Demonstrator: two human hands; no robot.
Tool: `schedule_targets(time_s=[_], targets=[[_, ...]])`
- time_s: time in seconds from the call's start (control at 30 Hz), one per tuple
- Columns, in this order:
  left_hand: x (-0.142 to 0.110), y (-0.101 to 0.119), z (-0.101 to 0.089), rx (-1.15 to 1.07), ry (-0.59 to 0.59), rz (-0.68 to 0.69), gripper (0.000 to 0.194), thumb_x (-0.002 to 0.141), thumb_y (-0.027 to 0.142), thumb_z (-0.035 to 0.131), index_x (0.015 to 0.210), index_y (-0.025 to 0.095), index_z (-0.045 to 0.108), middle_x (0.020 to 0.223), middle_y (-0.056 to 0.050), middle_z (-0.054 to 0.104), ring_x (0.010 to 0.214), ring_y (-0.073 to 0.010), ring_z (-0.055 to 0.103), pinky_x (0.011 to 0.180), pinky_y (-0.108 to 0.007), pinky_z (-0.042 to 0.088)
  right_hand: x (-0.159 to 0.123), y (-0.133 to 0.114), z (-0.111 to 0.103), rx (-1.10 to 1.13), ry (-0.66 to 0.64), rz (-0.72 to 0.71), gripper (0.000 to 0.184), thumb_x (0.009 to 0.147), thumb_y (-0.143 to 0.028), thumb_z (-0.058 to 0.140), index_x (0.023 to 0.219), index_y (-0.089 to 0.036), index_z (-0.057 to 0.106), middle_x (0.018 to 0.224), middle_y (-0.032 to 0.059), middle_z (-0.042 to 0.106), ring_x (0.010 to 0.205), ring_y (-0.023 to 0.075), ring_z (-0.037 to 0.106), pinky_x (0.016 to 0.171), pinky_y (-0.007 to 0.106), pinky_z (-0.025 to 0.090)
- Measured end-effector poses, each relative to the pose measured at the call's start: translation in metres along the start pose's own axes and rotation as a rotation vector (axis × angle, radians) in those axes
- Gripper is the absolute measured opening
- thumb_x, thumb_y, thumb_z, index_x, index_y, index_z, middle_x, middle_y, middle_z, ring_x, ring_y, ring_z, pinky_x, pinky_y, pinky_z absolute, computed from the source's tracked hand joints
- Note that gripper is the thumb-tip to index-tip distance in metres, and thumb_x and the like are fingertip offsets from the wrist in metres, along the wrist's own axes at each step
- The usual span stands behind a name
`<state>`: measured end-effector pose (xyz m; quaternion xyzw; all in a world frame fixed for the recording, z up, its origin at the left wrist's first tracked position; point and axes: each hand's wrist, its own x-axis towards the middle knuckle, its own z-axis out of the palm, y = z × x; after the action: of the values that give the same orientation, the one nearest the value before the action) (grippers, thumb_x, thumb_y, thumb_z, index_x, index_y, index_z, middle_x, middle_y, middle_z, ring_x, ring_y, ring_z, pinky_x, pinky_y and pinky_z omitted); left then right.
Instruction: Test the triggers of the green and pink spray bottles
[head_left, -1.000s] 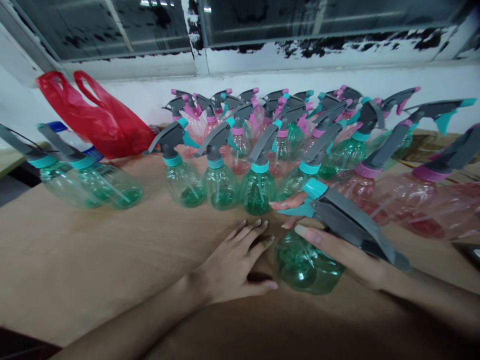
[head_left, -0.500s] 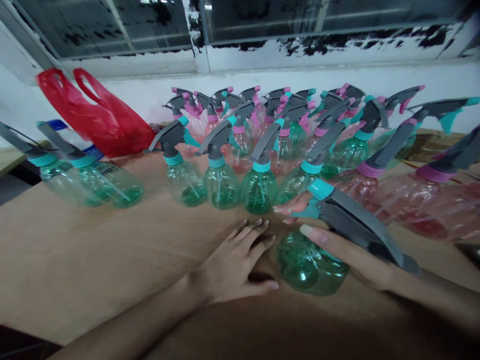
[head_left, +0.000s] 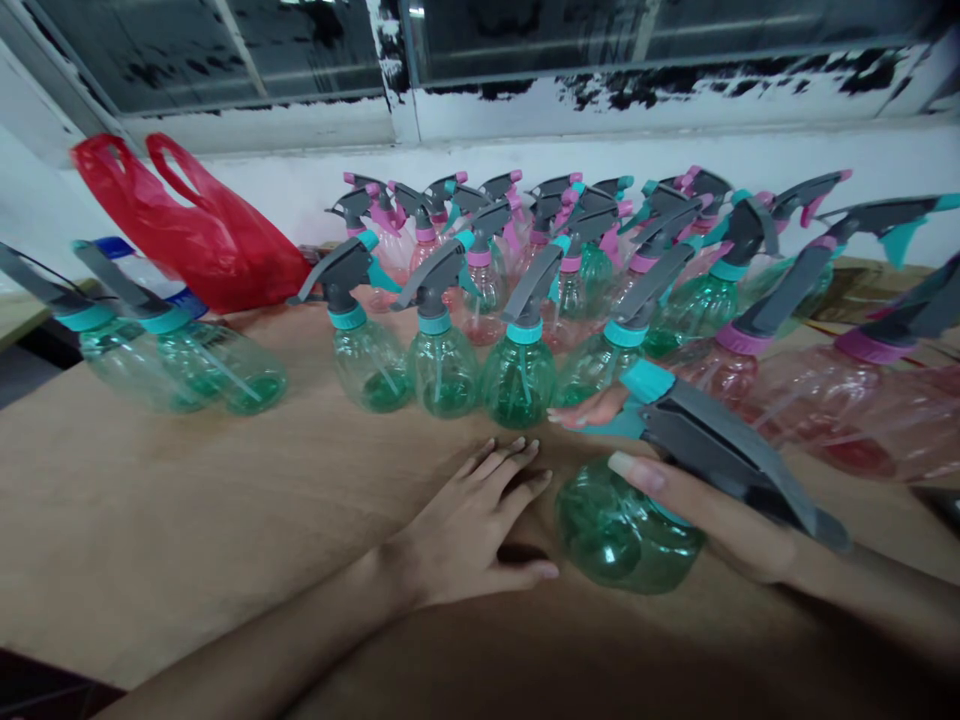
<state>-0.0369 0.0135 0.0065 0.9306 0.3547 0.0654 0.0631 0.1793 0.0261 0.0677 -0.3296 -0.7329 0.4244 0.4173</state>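
My right hand (head_left: 697,505) is wrapped round the neck of a green spray bottle (head_left: 626,535) with a grey and turquoise trigger head. Its thumb lies along the near side, and fingertips show by the turquoise trigger. The bottle tilts, its base toward the left. Flat on the table rests my left hand (head_left: 480,525), fingers spread, holding nothing, just left of that bottle. Beyond the hands stands a row of green spray bottles, the closest being a deep green one (head_left: 519,375). Pink spray bottles (head_left: 847,410) stand to the right of my right hand.
Many more pink and green spray bottles crowd the back of the wooden table (head_left: 225,500). A red plastic bag (head_left: 217,240) sits at the back left, near two green spray bottles (head_left: 217,360). Behind them is a white wall with dark windows (head_left: 525,40).
The held spray bottle and my right hand have shifted very slightly to the right. My left hand has stayed in place.
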Motion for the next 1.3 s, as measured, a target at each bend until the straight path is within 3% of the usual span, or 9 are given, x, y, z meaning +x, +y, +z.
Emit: schedule_targets(time_s=[0.23,0.53,0.93,1.3], targets=[[-0.0011,-0.0014,0.0046,0.008,0.043,0.008,0.076,0.084,0.064,0.049,0.135,0.009,0.043,0.145,-0.021,0.037,0.135,-0.0352,0.030,0.108,-0.053,0.029,-0.0013,0.0042,0.0016,-0.024,-0.013,0.032,0.024,0.084,-0.036,0.060,0.108,-0.032,0.063,0.102,0.0018,0.071,0.107,0.0263,0.062,0.096,0.046,0.049],[-0.0009,-0.0017,0.0050,-0.014,0.051,0.007,0.074,0.084,0.064,0.050,0.135,0.011,0.043,0.145,-0.020,0.036,0.134,-0.0359,0.032,0.108,-0.054,0.029,-0.0002,0.0008,0.0020,-0.019,0.015,0.020,0.024,0.082,-0.035,0.063,0.106,-0.029,0.064,0.098,0.0025,0.070,0.095,0.0250,0.066,0.085,0.042,0.056],[-0.0012,-0.0015,0.0036,0.004,0.013,0.005,0.078,0.083,0.063,0.050,0.137,0.008,0.041,0.147,-0.020,0.034,0.135,-0.0358,0.031,0.110,-0.053,0.026,0.0001,0.0036,0.0022,-0.002,0.006,0.009,0.023,0.084,-0.034,0.062,0.106,-0.027,0.063,0.098,0.0019,0.068,0.094,0.0210,0.066,0.085,0.034,0.054],[-0.0013,-0.0033,0.0052,0.008,0.026,0.013,0.078,0.084,0.064,0.050,0.137,0.008,0.042,0.147,-0.021,0.035,0.135,-0.0353,0.030,0.110,-0.053,0.027,-0.0002,-0.0003,0.0018,0.004,0.024,0.011,0.021,0.083,-0.029,0.063,0.104,-0.026,0.063,0.099,0.0022,0.068,0.094,0.0219,0.066,0.085,0.035,0.053]])
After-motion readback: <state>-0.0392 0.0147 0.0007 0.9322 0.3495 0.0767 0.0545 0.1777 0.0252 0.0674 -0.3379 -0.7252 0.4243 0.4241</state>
